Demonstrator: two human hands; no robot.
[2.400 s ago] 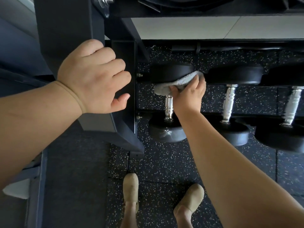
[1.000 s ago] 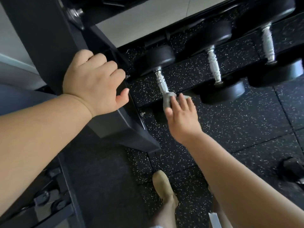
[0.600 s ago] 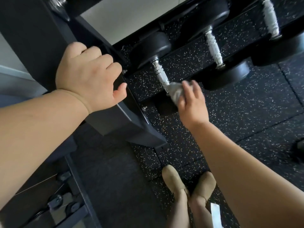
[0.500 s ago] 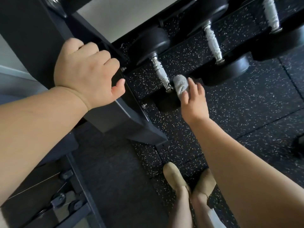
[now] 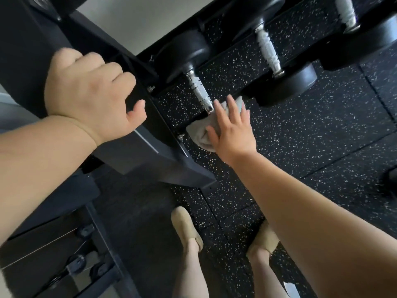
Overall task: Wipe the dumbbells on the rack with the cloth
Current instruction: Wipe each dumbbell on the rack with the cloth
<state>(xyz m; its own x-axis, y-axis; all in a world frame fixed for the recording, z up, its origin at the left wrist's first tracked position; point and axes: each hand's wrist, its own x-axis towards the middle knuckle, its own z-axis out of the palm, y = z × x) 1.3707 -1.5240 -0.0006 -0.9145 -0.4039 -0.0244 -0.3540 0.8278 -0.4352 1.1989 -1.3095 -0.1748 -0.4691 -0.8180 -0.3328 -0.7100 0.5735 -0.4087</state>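
Our right hand (image 5: 233,127), fingers straight, presses the cloth (image 5: 200,134) on the near head of the leftmost dumbbell (image 5: 198,89); our left hand (image 5: 90,97) curls over the rack (image 5: 150,145) frame. The cloth may slide off under our flat palm, since nothing pinches it.

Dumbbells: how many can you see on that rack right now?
3. The leftmost dumbbell is by the cloth-covered near head, the middle dumbbell beside it, the rightmost dumbbell at the top edge. More may sit outside the frame.
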